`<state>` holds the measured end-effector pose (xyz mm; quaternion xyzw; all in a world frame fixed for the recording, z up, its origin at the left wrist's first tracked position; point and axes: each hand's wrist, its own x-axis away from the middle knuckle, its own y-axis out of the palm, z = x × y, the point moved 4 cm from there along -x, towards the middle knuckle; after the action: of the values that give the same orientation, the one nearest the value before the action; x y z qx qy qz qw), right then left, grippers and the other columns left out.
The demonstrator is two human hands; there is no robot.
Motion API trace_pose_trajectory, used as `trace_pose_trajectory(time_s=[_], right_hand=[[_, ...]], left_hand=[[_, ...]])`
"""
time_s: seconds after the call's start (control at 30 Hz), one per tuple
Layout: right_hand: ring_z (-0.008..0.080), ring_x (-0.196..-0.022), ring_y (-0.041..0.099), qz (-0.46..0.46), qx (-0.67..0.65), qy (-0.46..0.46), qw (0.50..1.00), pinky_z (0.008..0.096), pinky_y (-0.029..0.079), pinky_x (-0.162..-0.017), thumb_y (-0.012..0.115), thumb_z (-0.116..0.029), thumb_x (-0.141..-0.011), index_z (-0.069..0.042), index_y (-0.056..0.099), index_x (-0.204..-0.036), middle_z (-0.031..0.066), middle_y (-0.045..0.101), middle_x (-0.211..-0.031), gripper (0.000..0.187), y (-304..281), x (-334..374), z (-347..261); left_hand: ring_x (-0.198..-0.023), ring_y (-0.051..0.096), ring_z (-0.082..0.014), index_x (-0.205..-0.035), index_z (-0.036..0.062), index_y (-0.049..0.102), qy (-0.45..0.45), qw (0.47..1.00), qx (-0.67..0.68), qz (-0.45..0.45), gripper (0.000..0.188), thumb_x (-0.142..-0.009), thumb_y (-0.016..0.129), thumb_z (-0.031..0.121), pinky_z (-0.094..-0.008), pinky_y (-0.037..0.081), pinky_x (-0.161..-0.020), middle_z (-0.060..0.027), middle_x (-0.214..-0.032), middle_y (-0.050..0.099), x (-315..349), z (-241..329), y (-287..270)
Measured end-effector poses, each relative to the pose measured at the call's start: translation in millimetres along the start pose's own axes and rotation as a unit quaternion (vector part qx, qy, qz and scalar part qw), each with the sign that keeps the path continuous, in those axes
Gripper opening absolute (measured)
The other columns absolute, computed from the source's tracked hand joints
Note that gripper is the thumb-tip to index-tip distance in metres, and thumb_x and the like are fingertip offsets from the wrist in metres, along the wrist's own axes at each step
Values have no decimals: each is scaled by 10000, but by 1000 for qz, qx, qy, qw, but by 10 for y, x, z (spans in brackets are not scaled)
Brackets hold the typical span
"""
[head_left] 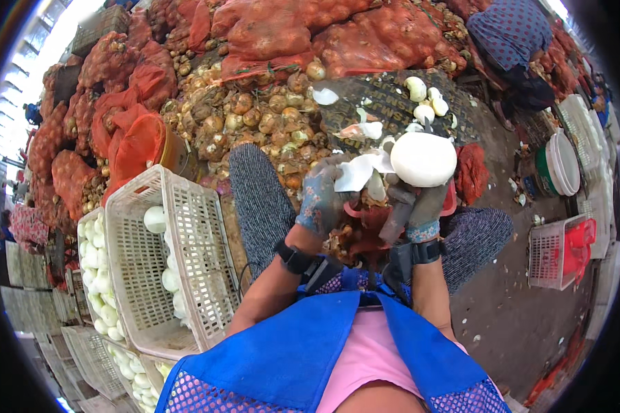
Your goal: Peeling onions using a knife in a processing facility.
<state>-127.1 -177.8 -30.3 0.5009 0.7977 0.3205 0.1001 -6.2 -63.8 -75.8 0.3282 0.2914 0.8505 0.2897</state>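
Both of my hands wear grey gloves with patterned cuffs. My right hand (pixel 426 212) holds up a large peeled white onion (pixel 424 160) in front of me. My left hand (pixel 322 196) is closed on a loose white piece of onion layer (pixel 355 173), beside the onion's left side. More pale scraps hang between the hands. Under them, a red basin (pixel 450 201) between my knees is partly hidden. Whether the right hand also grips a tool is not clear. Beyond the hands, several peeled onions (pixel 424 112) and bits of skin lie on a dark printed mat (pixel 461 124).
Unpeeled onions (pixel 251 117) lie heaped ahead, below full red mesh sacks (pixel 269 31). At my left stands a white plastic crate (pixel 201 241) with peeled onions. Another person (pixel 510 34) bends at far right, near a lidded bucket (pixel 563 164) and a small white basket (pixel 548 256).
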Motion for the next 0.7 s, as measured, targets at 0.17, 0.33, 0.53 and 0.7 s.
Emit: trace_pose_trajectory(time_s=[0.17, 0.33, 0.53, 0.7], right_hand=[[114, -535, 447, -55, -187, 115, 974, 189, 358, -402, 403, -450, -920, -8, 418, -1233, 100, 570, -857, 542, -106, -81, 159], [112, -667, 475, -55, -234, 87, 967, 194, 361, -425, 434, -379, -910, -30, 442, -1186, 53, 532, -951, 445, -116, -147, 87], [106, -645, 432, -321, -376, 182, 850, 210, 334, -423, 468, -327, -903, -45, 459, -1199, 18, 510, -874, 408, 124, -87, 217], [131, -653, 454, -254, -178, 48, 949, 230, 360, -445, 513, -261, -868, -58, 483, -1161, 48, 501, -870, 358, 604, 79, -242]], left_hand=[[-745, 629, -211, -1021, -26, 533, 149, 979, -134, 26, 244, -816, 413, 33, -309, 561, -627, -124, -904, 596, -18, 276, 144], [-657, 620, -192, -985, 2, 543, 135, 988, -60, 31, 194, -829, 435, 43, -298, 555, -563, -92, -862, 595, -296, -19, 136], [-716, 603, -252, -781, 71, 651, 370, 660, -653, -2, 136, -758, 520, 99, -388, 468, -610, -152, -749, 607, -701, -273, -197], [-1193, 423, -242, -1272, 12, 429, 283, 868, -409, -14, 472, -848, 591, 141, -342, 347, -1013, -152, -1274, 461, -490, -199, 422]])
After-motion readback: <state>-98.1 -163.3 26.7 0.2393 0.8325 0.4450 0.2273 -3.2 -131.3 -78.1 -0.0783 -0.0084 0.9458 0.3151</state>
